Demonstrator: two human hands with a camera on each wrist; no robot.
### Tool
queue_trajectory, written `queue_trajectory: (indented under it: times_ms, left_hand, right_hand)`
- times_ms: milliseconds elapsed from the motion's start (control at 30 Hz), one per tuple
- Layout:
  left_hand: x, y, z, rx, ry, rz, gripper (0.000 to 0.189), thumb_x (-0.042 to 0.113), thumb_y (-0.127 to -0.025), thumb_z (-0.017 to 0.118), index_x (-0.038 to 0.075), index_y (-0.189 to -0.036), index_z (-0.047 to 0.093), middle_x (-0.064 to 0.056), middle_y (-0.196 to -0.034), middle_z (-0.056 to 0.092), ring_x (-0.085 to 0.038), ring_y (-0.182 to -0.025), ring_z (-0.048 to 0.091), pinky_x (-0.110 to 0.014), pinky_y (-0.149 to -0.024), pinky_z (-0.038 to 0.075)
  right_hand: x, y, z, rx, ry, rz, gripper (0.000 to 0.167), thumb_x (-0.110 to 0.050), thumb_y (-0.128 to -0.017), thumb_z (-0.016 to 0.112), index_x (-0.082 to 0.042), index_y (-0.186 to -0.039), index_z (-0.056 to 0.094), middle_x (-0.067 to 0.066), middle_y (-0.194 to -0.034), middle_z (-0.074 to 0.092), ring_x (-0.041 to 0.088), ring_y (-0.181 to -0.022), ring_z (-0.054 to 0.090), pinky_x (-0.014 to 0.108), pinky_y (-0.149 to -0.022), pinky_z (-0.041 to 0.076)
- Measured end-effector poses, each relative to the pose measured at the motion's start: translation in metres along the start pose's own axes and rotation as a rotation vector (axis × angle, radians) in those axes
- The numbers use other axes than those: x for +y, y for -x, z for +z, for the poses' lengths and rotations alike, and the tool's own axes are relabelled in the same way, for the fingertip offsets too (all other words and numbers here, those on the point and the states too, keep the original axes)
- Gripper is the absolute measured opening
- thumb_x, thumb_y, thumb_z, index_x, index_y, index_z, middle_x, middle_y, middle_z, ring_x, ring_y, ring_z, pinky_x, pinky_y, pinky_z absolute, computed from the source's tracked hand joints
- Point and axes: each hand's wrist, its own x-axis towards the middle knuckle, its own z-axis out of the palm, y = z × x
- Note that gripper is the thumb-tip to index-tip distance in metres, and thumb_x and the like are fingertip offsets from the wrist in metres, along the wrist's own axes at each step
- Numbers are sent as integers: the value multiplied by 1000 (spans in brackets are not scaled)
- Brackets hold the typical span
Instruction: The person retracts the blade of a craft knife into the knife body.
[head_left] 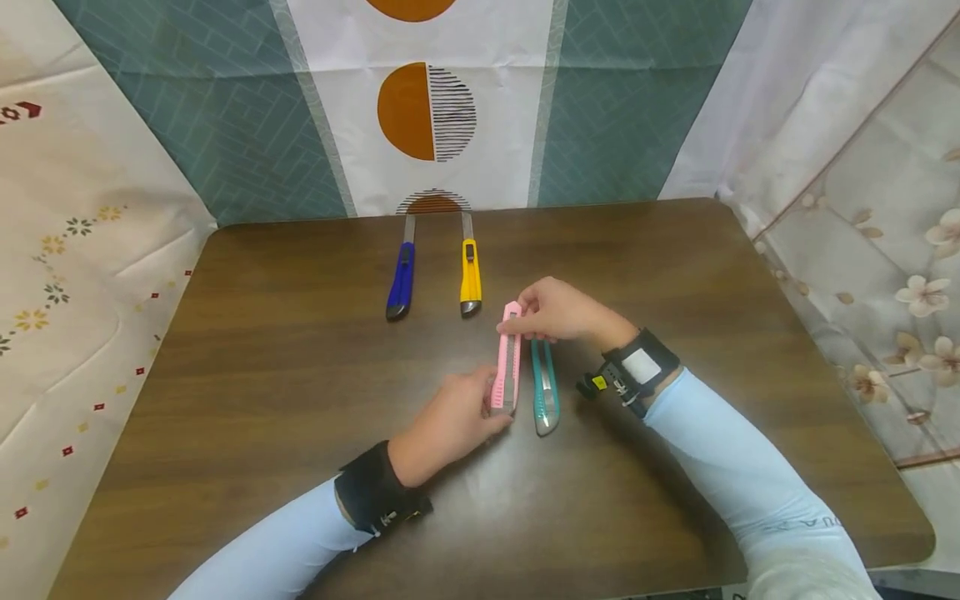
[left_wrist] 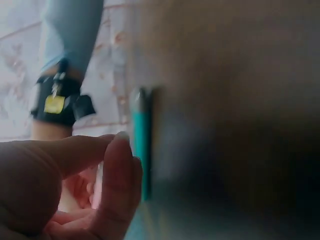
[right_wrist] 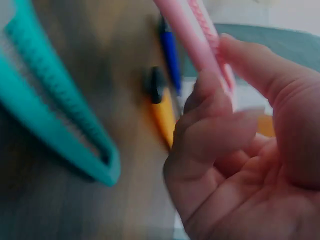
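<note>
Both hands hold a pink box cutter [head_left: 508, 358] above the table, its length pointing away from the person. The right hand [head_left: 558, 310] pinches its far end between thumb and fingers, as the right wrist view also shows. At the near end the left hand [head_left: 459, 414] grips it with thumb and fingers; in the left wrist view those fingers hide most of the cutter. Just right of it lies a teal box cutter [head_left: 545, 390], its far end partly covered by the right hand. No blade shows out of the pink cutter.
Farther back lie a blue box cutter [head_left: 401, 279] and a yellow box cutter [head_left: 470, 279], side by side, blades extended toward the table's [head_left: 300, 333] back edge. A patterned cloth [head_left: 495, 108] hangs behind the table, with light floral curtains [head_left: 900, 333] at the sides.
</note>
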Motion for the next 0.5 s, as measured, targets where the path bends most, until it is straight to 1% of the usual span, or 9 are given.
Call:
queue_trajectory:
  times_ms: [100, 167, 233, 333, 433, 500]
  left_hand:
    - [1, 0, 10, -26, -59, 7, 61, 21, -83, 87, -1, -132, 57, -8, -99, 73, -11, -77, 65, -28, -77, 63]
    - [2, 0, 15, -38, -73, 9, 60, 22, -83, 87, -1, -130, 59, -10, -105, 75, -12, -82, 69, -31, -82, 64]
    - [2, -1, 18, -46, -80, 24, 57, 21, -82, 88, -1, -127, 61, -10, -105, 76, -12, -84, 70, -30, -81, 64]
    - [2, -1, 22, -35, -99, 61, 49, 21, -82, 87, -1, -120, 65, -9, -100, 76, -10, -80, 69, -26, -74, 63]
    - [3, -2, 24, -18, -101, 89, 44, 18, -81, 87, -1, -116, 66, -7, -96, 76, -8, -76, 68, -22, -69, 60]
    - [3, -3, 26, -20, -89, 86, 44, 17, -81, 86, -1, -116, 66, -8, -95, 76, -8, -75, 68, -21, -67, 60]
  right_hand:
    - [-4, -4, 4, -44, 140, 17, 41, -47, -85, 82, -8, -77, 70, 0, -60, 53, 16, -55, 46, 24, -50, 34]
    - [-8, -6, 8, -60, 225, 11, 41, -46, -85, 82, -8, -75, 69, -1, -60, 51, 15, -57, 46, 25, -51, 33]
    - [-12, -8, 11, -68, 309, -4, 40, -45, -83, 83, -9, -75, 69, -1, -62, 53, 15, -60, 48, 25, -52, 35]
    - [-17, -10, 13, -67, 414, -17, 38, -45, -82, 84, -11, -78, 68, 1, -69, 60, 17, -64, 55, 25, -53, 42]
    - [-19, -13, 15, -72, 485, -9, 37, -45, -81, 85, -11, -81, 68, 3, -74, 65, 18, -67, 58, 26, -55, 46]
    - [-19, -16, 15, -86, 516, 1, 37, -45, -81, 85, -12, -82, 69, 3, -75, 66, 19, -68, 59, 27, -55, 46]
